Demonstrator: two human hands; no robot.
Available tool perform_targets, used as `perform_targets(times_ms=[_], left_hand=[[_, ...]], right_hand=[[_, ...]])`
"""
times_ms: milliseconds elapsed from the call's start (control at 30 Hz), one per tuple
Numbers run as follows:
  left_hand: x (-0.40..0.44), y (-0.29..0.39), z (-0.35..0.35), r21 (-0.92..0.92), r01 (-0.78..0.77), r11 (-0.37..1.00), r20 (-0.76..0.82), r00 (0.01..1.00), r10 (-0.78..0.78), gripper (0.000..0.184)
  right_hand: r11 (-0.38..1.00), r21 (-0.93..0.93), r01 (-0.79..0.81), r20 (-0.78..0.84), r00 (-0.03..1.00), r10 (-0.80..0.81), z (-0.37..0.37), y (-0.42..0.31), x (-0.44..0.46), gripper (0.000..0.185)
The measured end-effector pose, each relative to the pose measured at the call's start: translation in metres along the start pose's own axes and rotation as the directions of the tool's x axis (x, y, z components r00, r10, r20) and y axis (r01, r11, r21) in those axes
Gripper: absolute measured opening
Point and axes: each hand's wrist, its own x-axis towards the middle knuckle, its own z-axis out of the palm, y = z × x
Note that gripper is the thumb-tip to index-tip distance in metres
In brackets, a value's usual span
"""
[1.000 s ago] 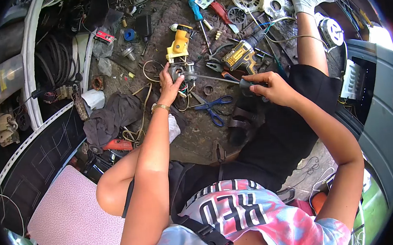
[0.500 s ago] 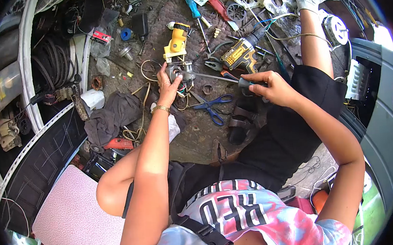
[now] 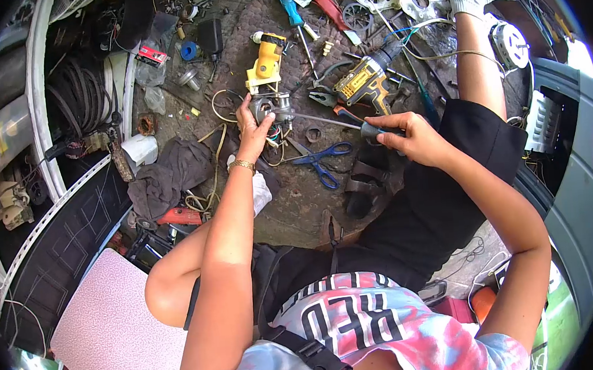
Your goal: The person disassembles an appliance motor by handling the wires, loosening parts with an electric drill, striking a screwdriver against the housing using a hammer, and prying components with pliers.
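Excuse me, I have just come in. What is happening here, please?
A person has both hands busy. The left hand holds a metal part, apparently joined to a yellow casing. The right hand grips a screwdriver, its shaft pointing at that part; whether the tip sits in a screw is unclear. A drill and scissors lie nearby.

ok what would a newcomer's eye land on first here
Probably the yellow-and-black drill, lying beyond the right hand, which grips a long-shafted tool. Next, the yellow housing just beyond the metal part in the left hand, and the blue-handled scissors lower in view.
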Motion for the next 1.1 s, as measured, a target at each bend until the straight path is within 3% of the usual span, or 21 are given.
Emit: perform_targets(times_ms=[200,300,500,567,667,800,933,1100], left_hand=[[0.0,-0.002,-0.001,0.02,-0.02,1.0,0.011,1.0,0.02,0.081],[0.001,-0.001,0.0,-0.01,0.001,1.0,0.007,1.0,-0.001,0.081],[0.001,-0.006,0.0,-0.012,-0.006,1.0,0.011,1.0,0.006,0.081],[0.002,-0.007,0.0,-0.029,-0.006,1.0,0.019,1.0,0.006,0.081],[0.0,0.004,-0.002,-0.011,0.023,1.0,0.029,0.999,-0.023,0.08],[-0.003,0.008,-0.002,-0.039,0.044,0.998,0.036,0.998,-0.043,0.08],[-0.001,0.005,-0.002,0.009,0.039,0.999,0.047,0.998,-0.039,0.076],[-0.001,0.001,-0.002,-0.006,0.042,0.999,0.054,0.998,-0.041,0.076]], right_hand=[[0.998,0.044,-0.05,0.018,0.999,0.049,0.002,-0.002,-0.001,0.037],[0.99,0.135,-0.048,0.04,0.998,0.043,0.005,0.0,-0.002,0.037],[0.99,0.143,0.004,0.044,0.999,-0.01,0.009,0.004,-0.004,0.038],[0.943,0.272,-0.195,0.16,0.975,0.155,0.008,0.001,-0.005,0.041],[0.911,0.335,-0.24,0.19,0.964,0.184,0.009,-0.002,-0.008,0.041],[0.92,0.311,-0.239,0.168,0.966,0.194,0.015,-0.005,-0.013,0.041],[0.961,0.269,-0.058,0.095,0.995,0.034,0.026,0.007,-0.014,0.043],[0.949,0.301,-0.092,0.064,0.995,0.077,0.028,-0.002,-0.019,0.042]])
